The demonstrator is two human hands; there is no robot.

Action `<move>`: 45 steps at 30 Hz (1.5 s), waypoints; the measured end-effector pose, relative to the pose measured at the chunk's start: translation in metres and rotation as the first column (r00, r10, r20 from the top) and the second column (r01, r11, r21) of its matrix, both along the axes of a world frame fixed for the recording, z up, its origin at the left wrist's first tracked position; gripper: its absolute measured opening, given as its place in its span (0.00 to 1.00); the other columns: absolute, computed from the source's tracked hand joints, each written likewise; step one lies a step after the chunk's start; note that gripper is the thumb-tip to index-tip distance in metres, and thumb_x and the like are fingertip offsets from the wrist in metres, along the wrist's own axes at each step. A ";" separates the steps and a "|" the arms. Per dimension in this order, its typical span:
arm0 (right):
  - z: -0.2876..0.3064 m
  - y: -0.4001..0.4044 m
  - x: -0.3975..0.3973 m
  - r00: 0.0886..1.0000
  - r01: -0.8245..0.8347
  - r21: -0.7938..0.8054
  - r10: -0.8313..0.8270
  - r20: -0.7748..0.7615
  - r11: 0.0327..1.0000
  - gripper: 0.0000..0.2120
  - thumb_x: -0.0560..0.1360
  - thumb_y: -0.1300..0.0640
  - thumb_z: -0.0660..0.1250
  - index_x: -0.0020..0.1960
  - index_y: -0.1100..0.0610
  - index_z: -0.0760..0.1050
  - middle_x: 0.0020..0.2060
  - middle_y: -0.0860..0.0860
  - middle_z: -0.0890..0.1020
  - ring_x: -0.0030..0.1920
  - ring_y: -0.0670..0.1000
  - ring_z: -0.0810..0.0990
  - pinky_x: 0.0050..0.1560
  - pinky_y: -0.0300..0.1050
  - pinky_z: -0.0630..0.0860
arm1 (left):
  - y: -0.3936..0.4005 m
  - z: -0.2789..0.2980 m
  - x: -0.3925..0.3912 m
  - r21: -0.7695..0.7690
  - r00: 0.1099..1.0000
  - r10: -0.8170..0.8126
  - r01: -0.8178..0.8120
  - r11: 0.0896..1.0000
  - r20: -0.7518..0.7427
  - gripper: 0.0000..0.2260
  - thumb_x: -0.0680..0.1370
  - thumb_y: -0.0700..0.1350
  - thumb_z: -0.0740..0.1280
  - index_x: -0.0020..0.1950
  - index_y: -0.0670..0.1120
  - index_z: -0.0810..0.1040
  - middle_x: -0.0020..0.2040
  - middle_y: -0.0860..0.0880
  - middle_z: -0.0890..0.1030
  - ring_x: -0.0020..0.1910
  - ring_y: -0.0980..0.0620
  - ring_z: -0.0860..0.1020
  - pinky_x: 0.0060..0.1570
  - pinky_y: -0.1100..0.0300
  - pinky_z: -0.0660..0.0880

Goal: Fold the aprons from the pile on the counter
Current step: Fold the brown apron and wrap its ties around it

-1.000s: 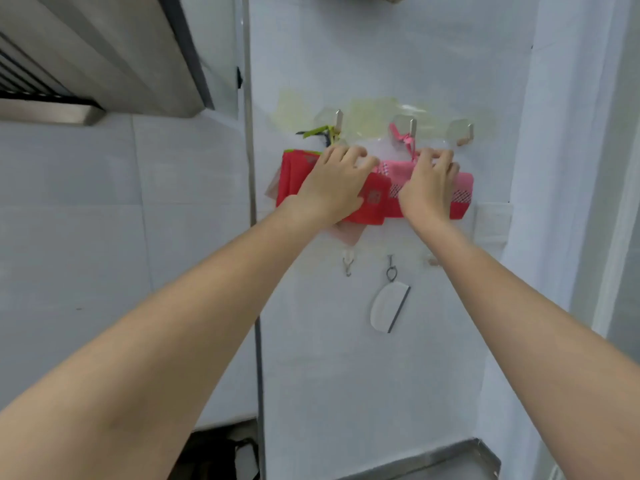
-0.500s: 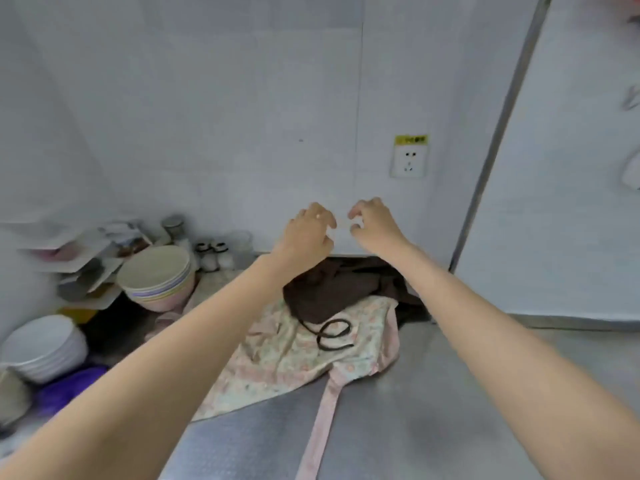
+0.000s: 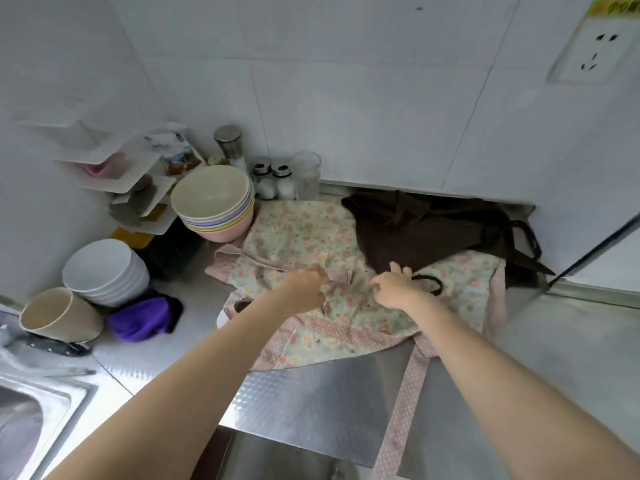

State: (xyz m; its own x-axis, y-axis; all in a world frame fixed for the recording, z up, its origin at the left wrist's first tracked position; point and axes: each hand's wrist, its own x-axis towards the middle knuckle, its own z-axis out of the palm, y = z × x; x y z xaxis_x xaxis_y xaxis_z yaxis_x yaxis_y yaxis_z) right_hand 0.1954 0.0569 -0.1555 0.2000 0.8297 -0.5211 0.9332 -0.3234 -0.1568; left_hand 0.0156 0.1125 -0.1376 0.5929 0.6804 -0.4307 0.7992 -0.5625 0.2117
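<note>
fingers (image 3: 320, 277) gripping floral apron (image 3: 298, 237), counter (image 3: 318, 403)

Head view. A floral apron (image 3: 304, 244) lies spread on the steel table (image 3: 311, 403), its pink dotted strap (image 3: 401, 417) hanging over the front edge. A brown apron (image 3: 422, 230) rests on its far right part, against the tiled wall. The left hand (image 3: 304, 289) and right hand (image 3: 391, 289), fingers curled, each take a grip on the floral cloth near its middle. Left: stacked pastel bowls (image 3: 214, 202), white bowls (image 3: 104, 268), a beige cup (image 3: 59, 315), a purple cloth (image 3: 145, 317).
</note>
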 end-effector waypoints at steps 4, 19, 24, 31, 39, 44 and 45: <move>-0.019 0.007 0.020 0.989 0.107 -0.020 -0.104 0.102 0.994 0.22 0.80 0.60 0.55 0.73 0.57 0.60 0.76 0.55 0.44 0.73 0.61 0.53 0.65 0.52 0.65 | 0.017 -0.012 0.018 -0.012 0.999 -0.044 0.044 0.999 -0.022 0.21 0.80 0.42 0.58 0.72 0.39 0.62 0.71 0.44 0.65 0.65 0.46 0.70 0.61 0.56 0.69; 0.259 0.041 0.008 0.937 0.081 0.709 0.189 -0.293 0.701 0.18 0.71 0.62 0.69 0.58 0.57 0.69 0.50 0.52 0.78 0.49 0.51 0.76 0.47 0.39 0.72 | 0.061 0.166 0.070 0.097 0.602 0.102 -0.289 0.952 0.792 0.38 0.72 0.43 0.71 0.75 0.46 0.54 0.68 0.42 0.68 0.63 0.42 0.73 0.56 0.55 0.71; 0.342 0.004 0.000 0.888 0.085 0.690 0.259 -0.379 0.718 0.06 0.71 0.65 0.70 0.45 0.57 0.75 0.41 0.55 0.79 0.42 0.50 0.77 0.45 0.41 0.72 | 0.053 0.235 0.042 -0.112 0.660 0.152 -0.103 0.988 0.735 0.27 0.73 0.40 0.71 0.69 0.45 0.65 0.57 0.45 0.77 0.35 0.51 0.83 0.36 0.58 0.81; 0.372 -0.019 -0.012 0.991 0.013 0.683 0.081 -0.106 0.730 0.06 0.72 0.64 0.69 0.40 0.61 0.71 0.28 0.51 0.73 0.28 0.47 0.72 0.33 0.39 0.68 | 0.036 0.256 0.012 -0.284 0.708 0.239 -0.057 0.957 0.664 0.09 0.78 0.38 0.64 0.57 0.43 0.69 0.43 0.44 0.80 0.27 0.54 0.82 0.32 0.62 0.80; 0.386 -0.032 -0.002 0.966 0.055 0.962 -0.258 0.016 0.267 0.11 0.79 0.62 0.57 0.60 0.64 0.67 0.47 0.61 0.75 0.46 0.60 0.77 0.47 0.52 0.76 | 0.013 0.340 0.010 0.090 0.674 0.014 -0.119 0.989 0.738 0.03 0.79 0.41 0.61 0.47 0.44 0.68 0.38 0.41 0.80 0.36 0.47 0.83 0.43 0.53 0.79; 0.447 -0.057 -0.023 0.981 0.136 0.984 -0.121 -0.150 -0.119 0.07 0.75 0.69 0.56 0.51 0.59 0.66 0.38 0.50 0.71 0.42 0.50 0.75 0.42 0.33 0.71 | 0.001 0.395 -0.006 0.493 0.539 -0.224 -0.430 0.756 0.812 0.11 0.80 0.44 0.60 0.58 0.38 0.69 0.44 0.40 0.81 0.45 0.41 0.79 0.46 0.55 0.73; 0.453 -0.068 -0.034 0.990 0.082 0.960 -0.085 -0.108 -0.267 0.10 0.73 0.71 0.55 0.49 0.58 0.64 0.39 0.50 0.73 0.41 0.47 0.73 0.39 0.33 0.67 | -0.006 0.400 -0.010 0.505 0.400 -0.330 -0.497 0.706 0.855 0.10 0.80 0.43 0.59 0.58 0.38 0.68 0.46 0.42 0.80 0.45 0.43 0.77 0.43 0.57 0.70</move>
